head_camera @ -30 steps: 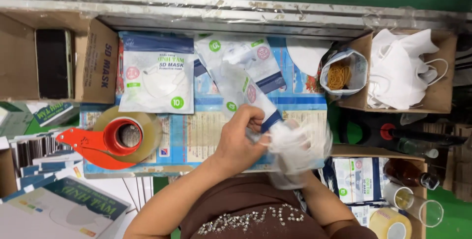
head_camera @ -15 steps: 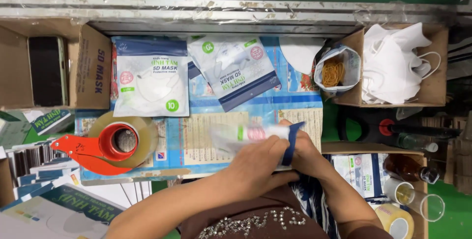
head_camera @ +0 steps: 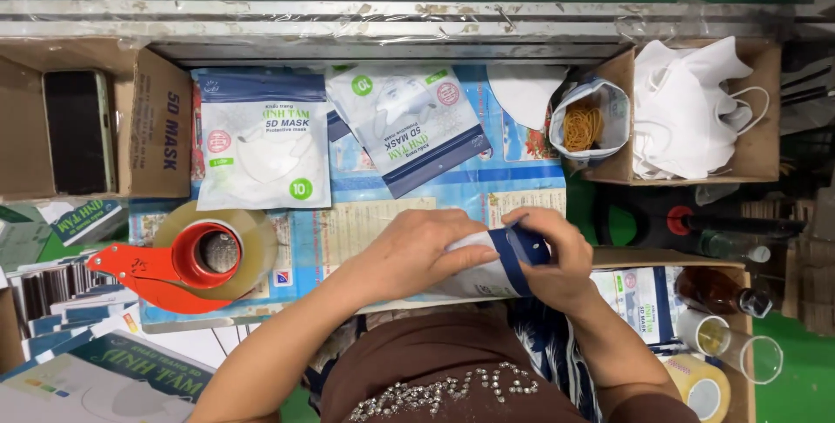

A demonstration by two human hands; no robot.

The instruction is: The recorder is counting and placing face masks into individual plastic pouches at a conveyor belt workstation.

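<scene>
Two sealed mask packs lie flat on table, beyond hands, well apart from them. Red tape dispenser at left, near left forearm. Cardboard box of loose white masks at right rear; bag of rubber bands beside it. Phone in box far left. Table covered with blue printed sheets; green wall behind. Mask pouch at table's near edge, long axis left-right, blue strip end pointing right. Left hand fingers pressed flat on pouch; right hand fingers pinching blue end.
</scene>
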